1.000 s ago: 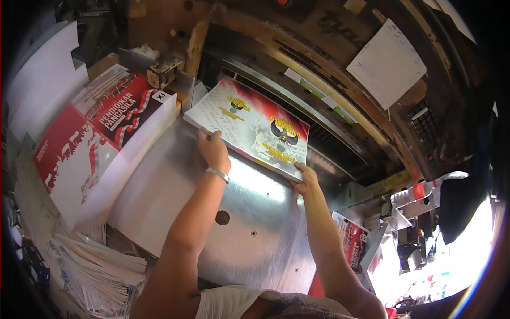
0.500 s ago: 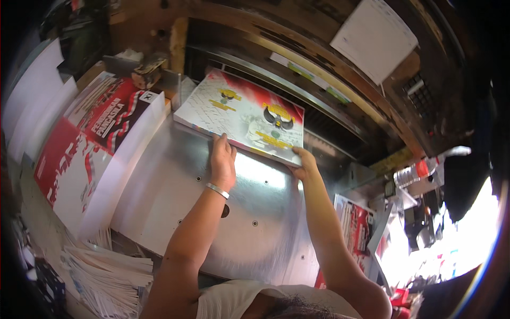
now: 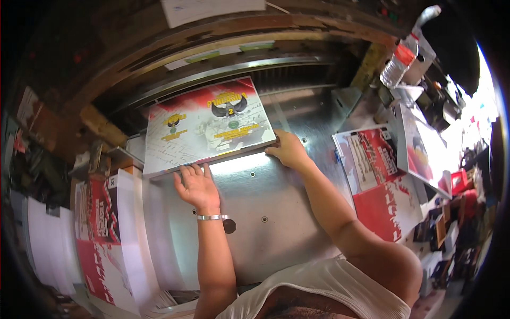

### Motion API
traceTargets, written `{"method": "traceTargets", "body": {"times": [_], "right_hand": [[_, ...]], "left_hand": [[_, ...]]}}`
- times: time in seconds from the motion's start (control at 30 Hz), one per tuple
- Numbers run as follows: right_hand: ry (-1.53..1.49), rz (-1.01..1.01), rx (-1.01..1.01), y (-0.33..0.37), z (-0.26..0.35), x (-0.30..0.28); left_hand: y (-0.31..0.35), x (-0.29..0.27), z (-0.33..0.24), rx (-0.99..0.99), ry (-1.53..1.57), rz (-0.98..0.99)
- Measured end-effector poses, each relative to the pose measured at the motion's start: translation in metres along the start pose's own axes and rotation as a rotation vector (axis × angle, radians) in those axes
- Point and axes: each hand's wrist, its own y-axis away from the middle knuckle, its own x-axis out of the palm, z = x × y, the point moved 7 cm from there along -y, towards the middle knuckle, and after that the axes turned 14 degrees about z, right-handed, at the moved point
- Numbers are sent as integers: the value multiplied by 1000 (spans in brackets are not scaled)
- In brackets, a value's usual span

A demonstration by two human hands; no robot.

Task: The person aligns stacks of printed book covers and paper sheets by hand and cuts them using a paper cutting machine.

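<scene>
A stack of printed cover sheets [image 3: 212, 125], white and red with a dark winged emblem and yellow lettering, lies at the far side of a shiny metal table [image 3: 249, 196]. My left hand [image 3: 200, 189], a silver bracelet at its wrist, has its fingers spread against the stack's near edge, palm partly turned up. At the near right corner of the same stack, my right hand [image 3: 291, 152] has its thumb along the front edge and its fingers round the side. Some of those fingertips are hidden.
Red and white printed stacks stand on the left [image 3: 101, 255] and right [image 3: 372, 181] of the table. A dark slot with a metal bar [image 3: 223, 74] runs behind the table. A plastic bottle [image 3: 398, 64] sits at the upper right, and white paper piles [image 3: 50, 239] at far left.
My head view has swung, so the table and bar now look more level. My left palm has turned upward with its fingers spread. Both hands stay at the stack's near side.
</scene>
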Motion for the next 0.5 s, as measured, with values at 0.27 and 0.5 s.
{"method": "traceTargets", "body": {"times": [0.27, 0.5], "right_hand": [[400, -93, 17, -4, 12, -4], [391, -1, 36, -12, 2, -5]], "left_hand": [[0, 0, -6, -12, -48, 40], [-1, 5, -5, -30, -55, 71]]}}
